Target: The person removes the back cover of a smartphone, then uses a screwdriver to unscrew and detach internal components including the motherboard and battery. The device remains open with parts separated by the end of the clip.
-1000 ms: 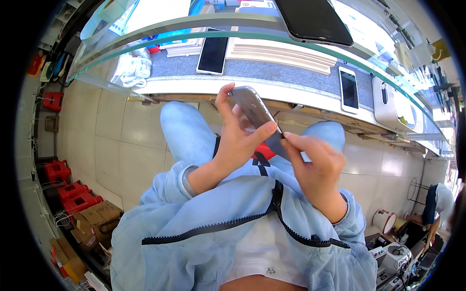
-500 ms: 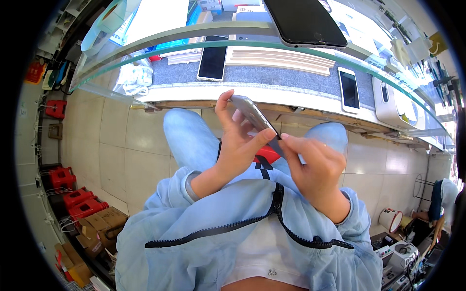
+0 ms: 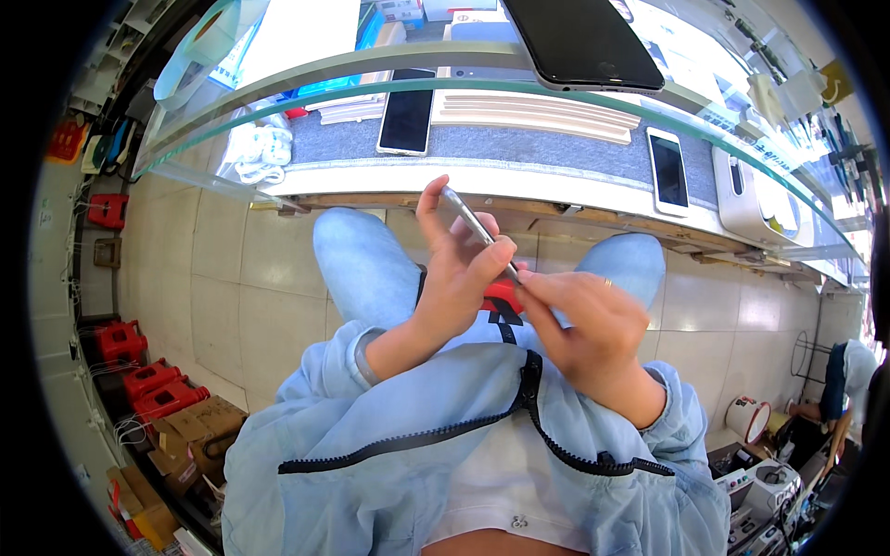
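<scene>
Over my lap, my left hand (image 3: 456,264) grips a slim grey smartphone (image 3: 478,222) tilted nearly edge-on, its thumb along one side and the fingers behind. At the phone's lower end, my right hand (image 3: 591,320) is closed in a pinch, thumb and index finger on the corner. Those fingertips cover the corner, so any small part there is hidden. The phone's screen cannot be made out from this angle.
A glass-topped display counter (image 3: 371,85) stands ahead, with a large black phone (image 3: 593,46) on top. Inside lie a dark-screened phone (image 3: 405,116) and a white-framed phone (image 3: 667,171). Red cases (image 3: 171,397) and cardboard boxes (image 3: 199,426) line the left; a person (image 3: 848,380) is far right.
The smartphone has turned more edge-on and its lower end has moved slightly left and down. My right hand has shifted left along with it, still pinching the corner.
</scene>
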The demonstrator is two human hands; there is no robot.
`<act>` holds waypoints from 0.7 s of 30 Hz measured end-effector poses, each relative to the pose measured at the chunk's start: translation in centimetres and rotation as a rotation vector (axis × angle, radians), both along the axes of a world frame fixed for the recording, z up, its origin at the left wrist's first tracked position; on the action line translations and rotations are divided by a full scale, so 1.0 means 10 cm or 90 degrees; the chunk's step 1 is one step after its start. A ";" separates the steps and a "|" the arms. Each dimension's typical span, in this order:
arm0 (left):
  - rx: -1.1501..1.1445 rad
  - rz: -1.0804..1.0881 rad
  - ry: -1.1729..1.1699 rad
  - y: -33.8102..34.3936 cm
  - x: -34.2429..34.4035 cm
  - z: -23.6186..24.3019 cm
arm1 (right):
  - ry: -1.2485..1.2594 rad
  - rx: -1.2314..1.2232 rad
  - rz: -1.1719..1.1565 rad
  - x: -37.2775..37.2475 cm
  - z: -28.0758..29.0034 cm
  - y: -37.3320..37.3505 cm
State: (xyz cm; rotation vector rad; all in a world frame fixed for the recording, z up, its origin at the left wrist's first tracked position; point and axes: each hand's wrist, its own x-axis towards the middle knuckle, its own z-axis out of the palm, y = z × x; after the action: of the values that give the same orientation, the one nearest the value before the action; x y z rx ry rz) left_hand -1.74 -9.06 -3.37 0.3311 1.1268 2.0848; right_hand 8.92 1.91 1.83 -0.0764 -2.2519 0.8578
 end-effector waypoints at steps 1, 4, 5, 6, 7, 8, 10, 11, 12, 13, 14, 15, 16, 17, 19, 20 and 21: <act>-0.006 -0.011 -0.028 0.00 -0.01 0.01 | -0.033 -0.090 0.010 0.03 0.03 0.04; 0.034 -0.037 -0.117 -0.05 -0.06 -0.03 | -0.073 -0.456 0.024 0.09 -0.03 0.17; 0.046 -0.051 -0.166 -0.04 -0.09 -0.03 | -0.076 -0.593 0.019 0.11 -0.07 0.23; 0.058 -0.064 -0.215 -0.02 -0.12 -0.01 | -0.083 -0.666 0.033 0.13 -0.12 0.29; 0.070 -0.077 -0.264 0.00 -0.14 0.00 | -0.091 -0.739 0.047 0.14 -0.18 0.34; 0.121 -0.101 -0.289 0.02 -0.17 0.01 | -0.097 -0.813 0.063 0.15 -0.25 0.36; 0.182 -0.121 -0.312 0.03 -0.19 0.05 | -0.162 -0.853 0.079 0.18 -0.39 0.33; 0.212 -0.128 -0.326 0.03 -0.19 0.05 | -0.199 -0.874 0.088 0.20 -0.43 0.30; 0.226 -0.136 -0.302 0.02 -0.20 0.04 | -0.218 -0.879 0.104 0.19 -0.39 0.26; 0.247 -0.137 -0.312 0.02 -0.21 0.03 | -0.215 -0.865 0.105 0.19 -0.39 0.22; 0.269 -0.140 -0.319 0.03 -0.21 0.04 | -0.209 -0.848 0.107 0.19 -0.39 0.17; 0.291 -0.143 -0.326 0.03 -0.21 0.05 | -0.202 -0.831 0.110 0.18 -0.39 0.13; 0.305 -0.139 -0.328 0.03 -0.21 0.07 | -0.207 -0.828 0.116 0.17 -0.33 0.10; 0.308 -0.132 -0.320 0.04 -0.21 0.09 | -0.186 -0.821 0.116 0.16 -0.33 0.08; 0.314 -0.119 -0.305 0.05 -0.20 0.13 | -0.144 -0.807 0.117 0.14 -0.33 0.04; 0.322 -0.124 -0.302 0.04 -0.21 0.12 | -0.139 -0.819 0.130 0.14 -0.31 0.03; 0.335 -0.124 -0.311 0.03 -0.22 0.12 | -0.135 -0.830 0.142 0.14 -0.29 0.03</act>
State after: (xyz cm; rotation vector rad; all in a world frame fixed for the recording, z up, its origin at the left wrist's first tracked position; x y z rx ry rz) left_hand -3.95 -8.71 -2.21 0.1518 0.2439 2.0990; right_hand 10.33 2.18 -1.02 -0.5225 -1.5041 2.3710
